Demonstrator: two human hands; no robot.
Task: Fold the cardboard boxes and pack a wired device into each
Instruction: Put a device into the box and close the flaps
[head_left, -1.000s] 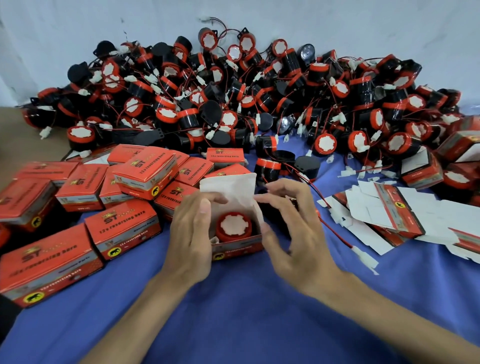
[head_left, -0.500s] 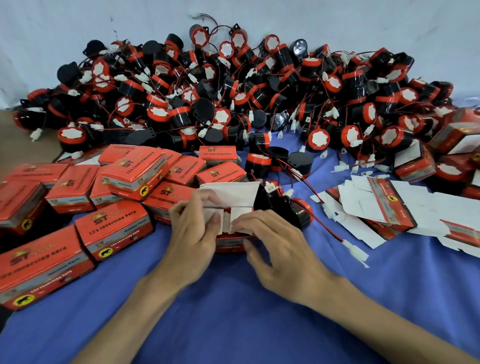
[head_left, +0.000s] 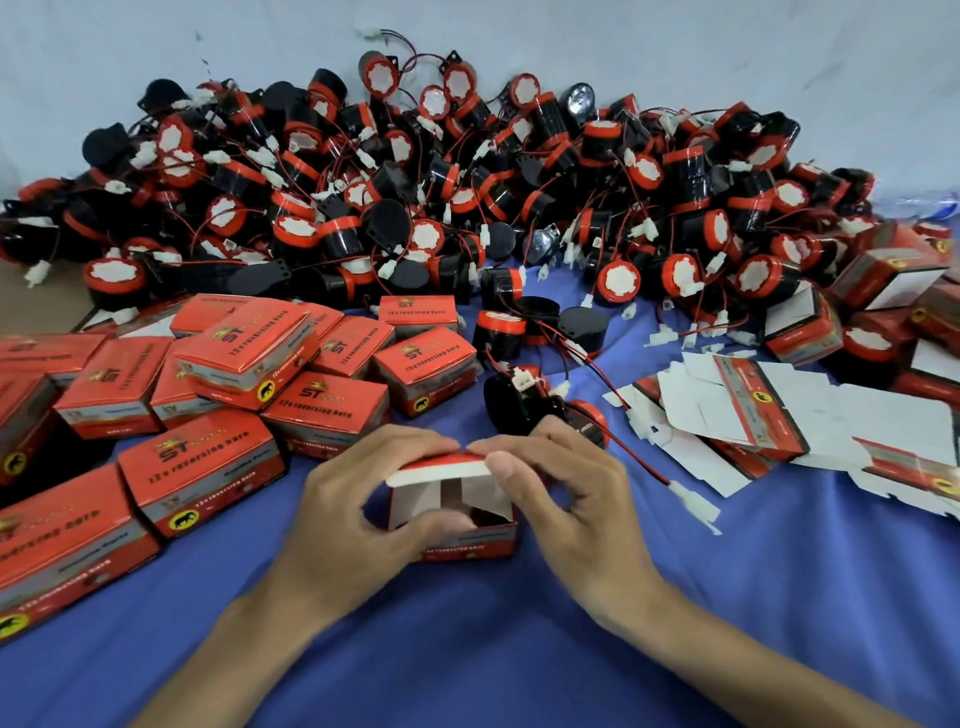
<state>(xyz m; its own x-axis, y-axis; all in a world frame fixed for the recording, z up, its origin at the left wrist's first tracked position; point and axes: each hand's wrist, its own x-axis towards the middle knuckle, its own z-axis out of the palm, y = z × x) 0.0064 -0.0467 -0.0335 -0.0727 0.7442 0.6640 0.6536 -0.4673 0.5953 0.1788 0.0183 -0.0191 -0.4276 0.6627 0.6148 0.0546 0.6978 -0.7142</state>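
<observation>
A small red cardboard box (head_left: 470, 545) stands on the blue cloth between my hands. Its white-lined lid (head_left: 441, 472) is folded down over the top, and the side flaps are tucked in under it. My left hand (head_left: 353, 519) grips the box's left side, thumb on its front and fingers on the lid. My right hand (head_left: 566, 499) pinches the lid's right front edge. The device inside the box is hidden. A loose black and red wired device (head_left: 540, 402) lies just behind my right hand, its red wire and white plug (head_left: 693, 501) trailing to the right.
A big heap of black and red wired devices (head_left: 467, 208) fills the back against the wall. Several closed red boxes (head_left: 208, 467) sit at the left. Flat unfolded box blanks (head_left: 753, 410) lie at the right, more boxes (head_left: 883, 275) beyond them.
The box stood open with the device showing inside. My hands tucked in the side flaps, then brought the lid down over the top.
</observation>
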